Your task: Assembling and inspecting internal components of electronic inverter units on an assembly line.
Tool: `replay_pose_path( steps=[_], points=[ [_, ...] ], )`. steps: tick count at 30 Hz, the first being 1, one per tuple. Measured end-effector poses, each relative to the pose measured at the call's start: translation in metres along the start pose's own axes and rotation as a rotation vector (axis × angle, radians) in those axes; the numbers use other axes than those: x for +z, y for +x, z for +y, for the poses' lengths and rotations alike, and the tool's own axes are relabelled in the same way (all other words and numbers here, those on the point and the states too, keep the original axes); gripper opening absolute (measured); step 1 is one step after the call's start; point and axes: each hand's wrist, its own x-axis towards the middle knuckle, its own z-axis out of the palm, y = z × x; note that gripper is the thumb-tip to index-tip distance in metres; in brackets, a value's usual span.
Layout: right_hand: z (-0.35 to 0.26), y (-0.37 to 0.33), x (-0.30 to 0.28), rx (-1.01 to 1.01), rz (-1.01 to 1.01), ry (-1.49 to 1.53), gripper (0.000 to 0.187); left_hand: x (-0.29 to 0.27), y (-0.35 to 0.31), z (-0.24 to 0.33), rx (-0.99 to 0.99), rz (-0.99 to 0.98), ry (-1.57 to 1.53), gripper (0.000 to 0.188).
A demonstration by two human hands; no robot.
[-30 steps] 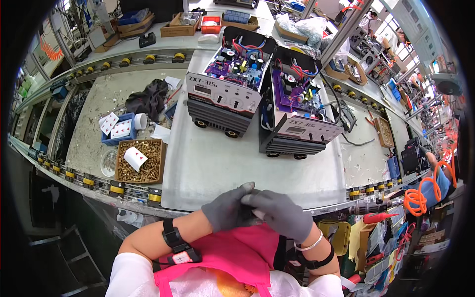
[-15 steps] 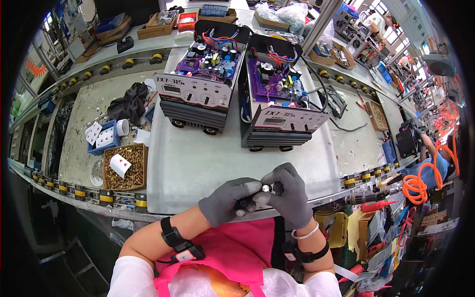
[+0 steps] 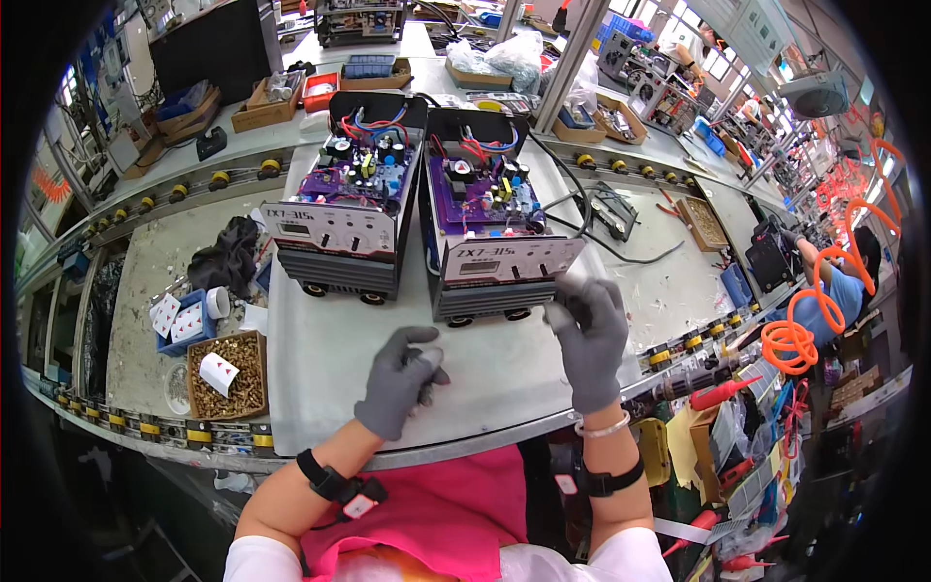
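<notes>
The fingers of my right hand (image 3: 588, 328) bend by the front panel (image 3: 499, 262) of the right-hand inverter unit (image 3: 495, 300) on the tabletop (image 3: 495, 373), those of my left hand (image 3: 400, 380) curl loosely, whether either pinches anything I cannot tell, and I judge this panel work, calling for a precise touch.

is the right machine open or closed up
Open: the right machine has no top cover, so its purple circuit board shows from above.
</notes>
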Motion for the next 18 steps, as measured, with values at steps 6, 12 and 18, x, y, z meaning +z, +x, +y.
replay_pose_path(
  steps=[6, 12, 18],
  points=[
    [0.006, 0.018, 0.010, -0.188, -0.019, -0.207, 0.030, -0.001, 0.024, -0.004, 0.107, 0.056, 0.048, 0.050],
    [0.011, 0.022, 0.013, -0.254, -0.027, -0.307, 0.033, 0.002, 0.041, -0.006, 0.071, 0.006, 0.025, 0.050],
    [0.013, 0.022, 0.012, -0.285, -0.067, -0.367, 0.031, 0.001, 0.051, -0.012, 0.018, 0.004, 0.030, 0.052]
  ],
)
